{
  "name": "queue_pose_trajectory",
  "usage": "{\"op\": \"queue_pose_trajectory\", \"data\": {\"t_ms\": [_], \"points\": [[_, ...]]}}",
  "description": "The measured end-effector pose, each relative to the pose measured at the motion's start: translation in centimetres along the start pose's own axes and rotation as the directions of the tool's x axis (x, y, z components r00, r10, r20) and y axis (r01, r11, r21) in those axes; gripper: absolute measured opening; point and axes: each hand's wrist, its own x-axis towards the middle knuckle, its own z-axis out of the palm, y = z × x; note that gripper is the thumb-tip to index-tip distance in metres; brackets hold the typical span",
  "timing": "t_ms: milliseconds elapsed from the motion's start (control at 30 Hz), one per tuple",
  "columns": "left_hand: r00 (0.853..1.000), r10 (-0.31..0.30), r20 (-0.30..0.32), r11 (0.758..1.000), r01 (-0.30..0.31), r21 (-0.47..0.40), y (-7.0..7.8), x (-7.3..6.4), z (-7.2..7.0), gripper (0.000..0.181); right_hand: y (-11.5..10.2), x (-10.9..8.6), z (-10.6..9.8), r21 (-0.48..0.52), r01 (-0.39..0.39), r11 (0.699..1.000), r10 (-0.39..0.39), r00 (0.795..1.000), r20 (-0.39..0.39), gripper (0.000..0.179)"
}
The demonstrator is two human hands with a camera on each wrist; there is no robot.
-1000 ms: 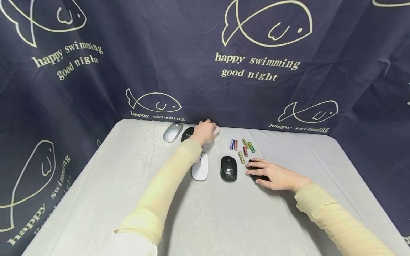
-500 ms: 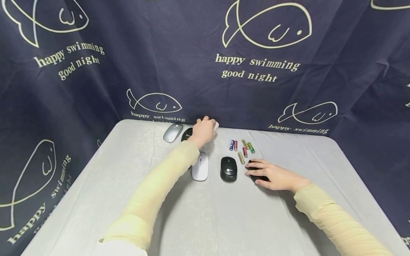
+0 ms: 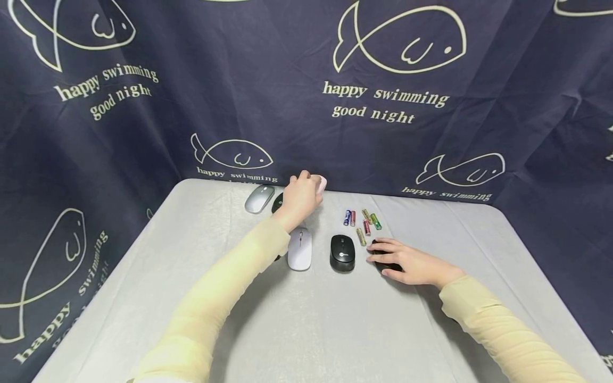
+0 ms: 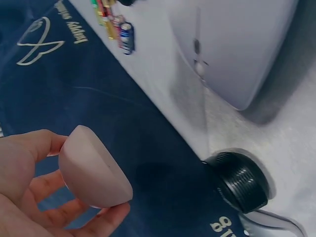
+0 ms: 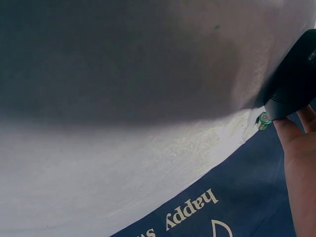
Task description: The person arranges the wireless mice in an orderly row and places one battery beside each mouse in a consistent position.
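Observation:
My left hand [image 3: 299, 196] holds a pale pink computer mouse [image 3: 321, 184] near the table's back edge. In the left wrist view its thumb and fingers grip the mouse [image 4: 91, 170] at opposite sides, with the mouse tilted on edge. My right hand [image 3: 416, 263] rests over a black computer mouse [image 3: 390, 265], which it partly hides. Seen from the right wrist, thumb and finger hold the sides of that black mouse [image 5: 294, 74]. Beside it stands another black mouse [image 3: 342, 252]. A white mouse [image 3: 300, 250] lies by my left sleeve.
Several small batteries [image 3: 366, 227] lie behind the black mice. At the back left are a silver mouse [image 3: 259, 199] and a black mouse [image 3: 277, 202] partly covered by my left hand. Something dark peeks out under my left sleeve. A dark blue curtain [image 3: 306, 133] borders the table [image 3: 330, 330].
My left hand has drawn slightly back and left while lifting the pink mouse, which now shows more beside the fingers. My right hand has stayed in place on the black mouse.

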Motion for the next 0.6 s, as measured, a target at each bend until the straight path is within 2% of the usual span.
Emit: {"op": "queue_pose_trajectory", "data": {"t_ms": [200, 600], "points": [[0.998, 0.022, -0.056, 0.999, -0.025, -0.048, 0.4, -1.8, -1.4, 0.035, 0.1, 0.0, 0.0, -0.004, 0.007, 1.0, -0.007, 1.0, -0.01, 0.039], [0.993, 0.05, -0.105, 0.995, -0.058, -0.075, 0.8, -4.9, -3.3, 0.039, 0.1, -0.1, 0.1, -0.009, -0.01, 1.0, 0.01, 1.0, 0.004, 0.04]]}}
